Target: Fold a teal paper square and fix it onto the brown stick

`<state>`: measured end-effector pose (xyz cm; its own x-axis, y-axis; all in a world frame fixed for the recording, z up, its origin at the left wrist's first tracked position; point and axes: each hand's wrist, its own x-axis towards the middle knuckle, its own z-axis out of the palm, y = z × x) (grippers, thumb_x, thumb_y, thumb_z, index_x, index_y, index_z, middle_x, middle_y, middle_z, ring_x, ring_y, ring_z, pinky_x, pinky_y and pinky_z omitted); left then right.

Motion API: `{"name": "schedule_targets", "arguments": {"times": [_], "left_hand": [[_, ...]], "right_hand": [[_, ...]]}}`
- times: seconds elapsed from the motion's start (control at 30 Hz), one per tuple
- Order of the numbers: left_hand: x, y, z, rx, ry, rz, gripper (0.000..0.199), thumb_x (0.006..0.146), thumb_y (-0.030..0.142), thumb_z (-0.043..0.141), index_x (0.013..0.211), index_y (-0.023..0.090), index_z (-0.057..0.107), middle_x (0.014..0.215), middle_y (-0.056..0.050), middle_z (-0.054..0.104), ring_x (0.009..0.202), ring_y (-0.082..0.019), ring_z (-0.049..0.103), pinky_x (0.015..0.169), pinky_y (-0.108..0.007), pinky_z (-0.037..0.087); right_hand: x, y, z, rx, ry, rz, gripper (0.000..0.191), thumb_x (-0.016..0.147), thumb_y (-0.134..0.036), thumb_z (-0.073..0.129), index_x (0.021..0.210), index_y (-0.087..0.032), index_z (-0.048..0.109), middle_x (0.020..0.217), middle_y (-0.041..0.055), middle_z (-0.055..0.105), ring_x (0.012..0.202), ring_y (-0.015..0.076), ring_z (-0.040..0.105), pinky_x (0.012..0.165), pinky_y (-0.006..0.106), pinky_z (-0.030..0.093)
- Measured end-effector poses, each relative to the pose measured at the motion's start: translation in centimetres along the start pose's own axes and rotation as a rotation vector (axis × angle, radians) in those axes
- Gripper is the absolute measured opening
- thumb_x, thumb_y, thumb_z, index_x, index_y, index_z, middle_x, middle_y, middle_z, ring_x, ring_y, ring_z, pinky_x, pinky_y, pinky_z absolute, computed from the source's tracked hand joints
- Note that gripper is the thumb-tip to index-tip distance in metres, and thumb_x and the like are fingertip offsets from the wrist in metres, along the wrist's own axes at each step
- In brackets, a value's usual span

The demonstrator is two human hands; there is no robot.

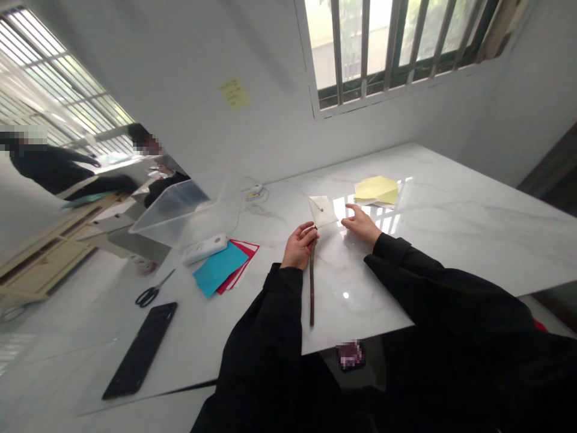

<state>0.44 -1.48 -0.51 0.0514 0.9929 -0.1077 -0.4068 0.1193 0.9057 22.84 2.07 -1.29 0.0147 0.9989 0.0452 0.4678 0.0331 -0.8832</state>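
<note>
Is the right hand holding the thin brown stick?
No, the open right hand rests on the white marble table, while the left hand holds the thin brown stick.

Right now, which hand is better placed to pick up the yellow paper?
Probably the right hand: it is open, empty, and closer to the yellow paper. The left hand is gripping the stick, which has the white paper at its tip.

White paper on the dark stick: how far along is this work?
Done: the white paper square looks fixed on the tip of the thin dark stick. In hand: the left hand grips the stick; the right hand is open beside the paper. Left: folded yellow paper and blue and red sheets lie apart.
</note>
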Motion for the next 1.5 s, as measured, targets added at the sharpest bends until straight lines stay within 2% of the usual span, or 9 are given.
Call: {"name": "schedule_targets", "arguments": {"times": [0.1, 0.2, 0.43, 0.63, 0.73, 0.87, 1.13, 1.33, 1.5], "left_hand": [[0.0, -0.1, 0.1, 0.007, 0.014, -0.003, 0.047, 0.065, 0.021, 0.096, 0.105, 0.017, 0.073, 0.093, -0.002, 0.073, 0.074, -0.009, 0.067, 0.071, -0.022, 0.052], [-0.1, -0.1, 0.2, -0.002, 0.044, -0.01, 0.044, 0.067, 0.019, 0.095, 0.105, 0.017, 0.072, 0.091, -0.002, 0.073, 0.073, -0.01, 0.067, 0.069, -0.021, 0.051], [0.0, 0.9, -0.1, -0.202, 0.124, -0.062, 0.036, 0.075, 0.009, 0.087, 0.106, 0.019, 0.072, 0.086, -0.001, 0.072, 0.075, -0.009, 0.068, 0.073, -0.02, 0.054], [-0.9, 1.0, -0.1, -0.286, 0.148, -0.067, 0.036, 0.081, 0.006, 0.08, 0.114, 0.02, 0.072, 0.093, -0.001, 0.072, 0.076, -0.008, 0.067, 0.074, -0.019, 0.053], [-1.2, 0.4, 0.0, -0.276, 0.155, -0.028, 0.046, 0.078, 0.006, 0.083, 0.119, 0.022, 0.07, 0.089, 0.002, 0.069, 0.075, -0.008, 0.067, 0.074, -0.02, 0.053], [-1.5, -0.1, 0.1, -0.26, 0.116, 0.002, 0.054, 0.072, 0.009, 0.088, 0.121, 0.024, 0.068, 0.092, 0.002, 0.069, 0.077, -0.009, 0.068, 0.076, -0.022, 0.052], [-1.4, -0.6, 0.9, -0.132, -0.037, -0.006, 0.077, 0.067, 0.014, 0.091, 0.138, 0.022, 0.062, 0.105, -0.004, 0.074, 0.076, -0.01, 0.066, 0.082, -0.026, 0.049], [-0.4, 0.0, 0.2, -0.199, -0.129, -0.087, 0.068, 0.07, 0.016, 0.086, 0.134, 0.022, 0.064, 0.103, -0.004, 0.074, 0.079, -0.013, 0.067, 0.082, -0.027, 0.049], [0.6, 0.9, -1.3, -0.259, -0.026, -0.048, 0.045, 0.076, 0.03, 0.088, 0.116, 0.023, 0.07, 0.102, -0.004, 0.073, 0.079, -0.013, 0.066, 0.077, -0.025, 0.051]], "right_hand": [[0.0, -0.3, -0.2, -0.057, -0.11, -0.064, 0.04, 0.08, -0.032, 0.056, 0.108, -0.015, 0.079, 0.062, -0.0008, 0.06, 0.066, 0.019, 0.054, 0.069, 0.031, 0.039], [0.0, -0.5, -0.2, -0.12, -0.138, -0.108, 0.03, 0.081, -0.032, 0.054, 0.076, -0.018, 0.079, 0.056, 0.0001, 0.055, 0.065, 0.0185, 0.053, 0.069, 0.031, 0.037], [-0.9, -1.4, 0.0, -0.091, -0.186, -0.161, 0.03, 0.082, -0.032, 0.057, 0.09, -0.017, 0.081, 0.055, -0.0032, 0.051, 0.057, 0.0137, 0.045, 0.062, 0.029, 0.032], [-4.1, -2.9, 1.6, 0.205, -0.776, -0.125, 0.055, 0.09, -0.062, 0.061, 0.113, -0.014, 0.075, 0.061, -0.0045, 0.053, 0.046, 0.0092, 0.037, 0.047, 0.026, 0.029], [-5.5, -3.2, 2.7, 0.209, -0.923, -0.137, 0.056, 0.091, -0.068, 0.061, 0.098, -0.014, 0.073, 0.063, -0.0022, 0.057, 0.046, 0.0094, 0.043, 0.045, 0.025, 0.032], [-5.9, -3.3, 3.3, 0.218, -0.926, -0.138, 0.055, 0.09, -0.07, 0.063, 0.076, -0.017, 0.061, 0.06, -0.0027, 0.055, 0.046, 0.0084, 0.042, 0.044, 0.024, 0.031], [-5.4, -3.2, 3.2, 0.253, -0.957, -0.093, 0.055, 0.085, -0.071, 0.068, 0.073, -0.019, 0.053, 0.061, -0.0035, 0.054, 0.048, 0.0074, 0.042, 0.046, 0.023, 0.031], [-5.3, -2.7, 3.3, 0.272, -1.002, -0.04, 0.048, 0.084, -0.064, 0.07, 0.079, -0.019, 0.054, 0.062, -0.0047, 0.053, 0.047, 0.0066, 0.039, 0.045, 0.022, 0.029], [-5.6, -3.5, 2.7, 0.22, -1.081, -0.057, 0.048, 0.083, -0.064, 0.071, 0.078, -0.018, 0.058, 0.059, -0.0052, 0.051, 0.048, 0.007, 0.038, 0.046, 0.023, 0.025]]}}
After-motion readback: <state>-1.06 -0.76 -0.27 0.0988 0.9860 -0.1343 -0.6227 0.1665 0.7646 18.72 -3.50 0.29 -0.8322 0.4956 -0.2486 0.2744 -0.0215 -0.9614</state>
